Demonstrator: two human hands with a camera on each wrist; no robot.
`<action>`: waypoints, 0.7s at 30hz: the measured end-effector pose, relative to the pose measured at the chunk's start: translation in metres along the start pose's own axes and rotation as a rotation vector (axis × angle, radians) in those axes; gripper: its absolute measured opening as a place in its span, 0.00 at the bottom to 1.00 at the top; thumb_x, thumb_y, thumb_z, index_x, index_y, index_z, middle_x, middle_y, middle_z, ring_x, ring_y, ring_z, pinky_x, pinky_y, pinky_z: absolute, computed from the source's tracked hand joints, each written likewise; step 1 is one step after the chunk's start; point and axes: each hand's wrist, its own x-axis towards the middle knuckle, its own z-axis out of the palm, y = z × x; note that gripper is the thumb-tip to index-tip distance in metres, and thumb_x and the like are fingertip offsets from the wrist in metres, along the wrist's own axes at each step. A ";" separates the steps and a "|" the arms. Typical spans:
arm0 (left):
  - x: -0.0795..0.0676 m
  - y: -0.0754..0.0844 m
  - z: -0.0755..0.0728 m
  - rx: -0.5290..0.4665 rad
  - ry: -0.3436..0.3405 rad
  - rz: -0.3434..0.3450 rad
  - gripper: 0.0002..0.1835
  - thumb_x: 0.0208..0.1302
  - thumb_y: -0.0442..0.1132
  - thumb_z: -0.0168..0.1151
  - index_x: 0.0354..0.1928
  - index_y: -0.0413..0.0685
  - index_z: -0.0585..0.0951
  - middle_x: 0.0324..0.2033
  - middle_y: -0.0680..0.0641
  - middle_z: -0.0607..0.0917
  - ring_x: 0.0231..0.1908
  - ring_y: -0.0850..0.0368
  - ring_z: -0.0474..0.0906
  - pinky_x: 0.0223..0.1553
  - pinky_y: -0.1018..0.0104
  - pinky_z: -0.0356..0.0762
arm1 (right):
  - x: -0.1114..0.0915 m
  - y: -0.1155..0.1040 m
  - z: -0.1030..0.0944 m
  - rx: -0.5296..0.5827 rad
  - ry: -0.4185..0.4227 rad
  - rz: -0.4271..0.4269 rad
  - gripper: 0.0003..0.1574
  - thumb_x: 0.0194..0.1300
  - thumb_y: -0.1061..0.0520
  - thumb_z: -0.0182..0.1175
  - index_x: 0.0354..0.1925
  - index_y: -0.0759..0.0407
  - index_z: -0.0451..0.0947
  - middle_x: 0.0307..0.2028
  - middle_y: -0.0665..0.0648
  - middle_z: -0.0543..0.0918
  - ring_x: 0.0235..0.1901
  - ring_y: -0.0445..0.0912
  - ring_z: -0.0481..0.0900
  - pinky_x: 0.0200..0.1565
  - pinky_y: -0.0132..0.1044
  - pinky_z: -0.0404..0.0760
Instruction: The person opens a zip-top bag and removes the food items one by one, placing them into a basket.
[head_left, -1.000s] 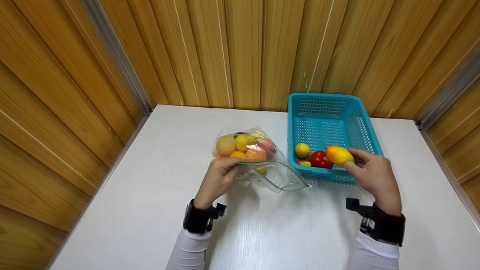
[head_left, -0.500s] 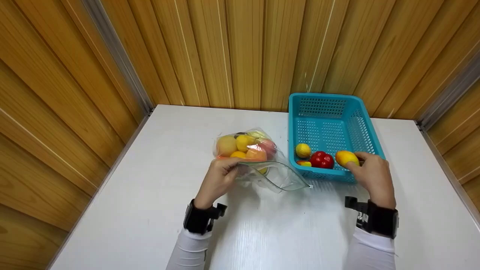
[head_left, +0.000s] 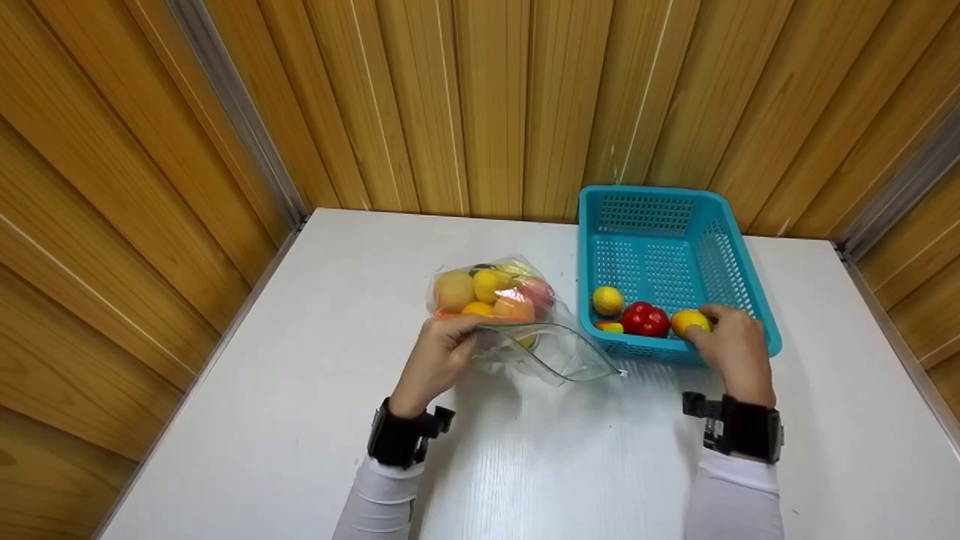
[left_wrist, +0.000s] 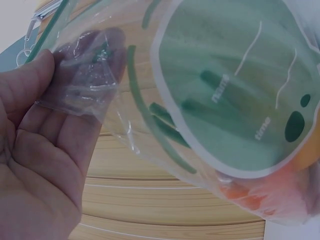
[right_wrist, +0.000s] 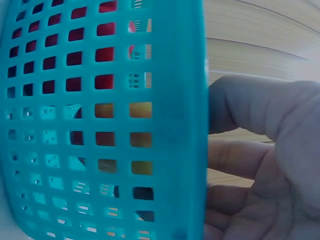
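Note:
My left hand (head_left: 439, 360) pinches the rim of a clear zip bag (head_left: 574, 360) between thumb and fingers. Its mouth gapes toward the right, and several fruits (head_left: 491, 285) fill the far end. A green printed label (left_wrist: 225, 90) shows on the bag in the left wrist view. Over the near right corner of the turquoise basket (head_left: 679, 193), my right hand (head_left: 731, 345) grips a yellow-orange mango (head_left: 686, 322), thumb on its near side. In the right wrist view the basket wall (right_wrist: 175, 120) hides the fingertips and most of the mango.
Inside the basket, left of the mango, lie a red bell-pepper-shaped piece (head_left: 645, 320), a lemon (head_left: 607, 301) and a small red-and-yellow piece (head_left: 609, 327). Wood-patterned panels (head_left: 487, 105) rise behind the white table (head_left: 315, 360).
My right hand has lowered the mango into the basket, moving slightly right and then beside the red piece. My left hand and the bag have stayed in place.

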 end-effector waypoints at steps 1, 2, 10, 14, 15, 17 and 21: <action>0.000 0.000 0.000 0.000 -0.002 -0.002 0.12 0.74 0.27 0.67 0.53 0.37 0.93 0.49 0.40 0.95 0.48 0.56 0.88 0.57 0.60 0.90 | 0.000 0.000 0.001 0.003 -0.001 0.006 0.36 0.83 0.57 0.60 0.75 0.81 0.67 0.72 0.85 0.72 0.63 0.74 0.72 0.69 0.71 0.79; 0.000 0.000 0.000 0.001 -0.002 -0.005 0.11 0.74 0.27 0.67 0.53 0.37 0.93 0.49 0.40 0.95 0.48 0.56 0.88 0.57 0.60 0.90 | 0.001 0.001 0.001 0.002 -0.002 0.009 0.36 0.82 0.57 0.60 0.75 0.81 0.67 0.72 0.85 0.72 0.63 0.74 0.72 0.69 0.71 0.79; -0.001 0.002 0.000 0.006 0.000 -0.022 0.12 0.72 0.25 0.67 0.52 0.38 0.93 0.49 0.41 0.95 0.47 0.64 0.86 0.54 0.65 0.89 | 0.003 0.002 0.005 -0.019 0.000 0.008 0.36 0.80 0.58 0.60 0.71 0.85 0.69 0.68 0.87 0.75 0.60 0.75 0.74 0.64 0.70 0.81; -0.001 0.001 0.000 0.005 0.004 -0.017 0.12 0.73 0.25 0.67 0.52 0.38 0.93 0.48 0.41 0.96 0.45 0.67 0.84 0.52 0.67 0.88 | 0.003 0.002 0.005 -0.027 -0.016 0.012 0.36 0.79 0.58 0.59 0.71 0.86 0.69 0.67 0.87 0.76 0.59 0.75 0.74 0.60 0.68 0.82; -0.001 0.001 0.000 0.001 0.004 -0.017 0.12 0.73 0.25 0.67 0.51 0.38 0.93 0.48 0.41 0.96 0.45 0.68 0.84 0.52 0.67 0.88 | 0.004 0.001 0.004 -0.027 -0.024 0.019 0.36 0.80 0.57 0.59 0.71 0.85 0.69 0.67 0.87 0.75 0.59 0.75 0.73 0.60 0.66 0.82; -0.001 0.000 0.000 -0.005 0.003 -0.017 0.11 0.73 0.25 0.67 0.51 0.37 0.93 0.48 0.41 0.96 0.45 0.66 0.85 0.53 0.66 0.89 | 0.004 0.000 0.002 -0.028 -0.046 0.040 0.37 0.80 0.57 0.57 0.73 0.85 0.68 0.69 0.86 0.74 0.61 0.75 0.72 0.61 0.66 0.83; 0.000 -0.001 0.000 -0.015 -0.005 -0.021 0.10 0.73 0.27 0.68 0.52 0.37 0.93 0.48 0.40 0.95 0.46 0.60 0.87 0.55 0.64 0.90 | 0.006 -0.003 -0.001 -0.027 -0.084 0.078 0.38 0.82 0.55 0.54 0.75 0.83 0.65 0.74 0.86 0.69 0.69 0.77 0.70 0.69 0.72 0.80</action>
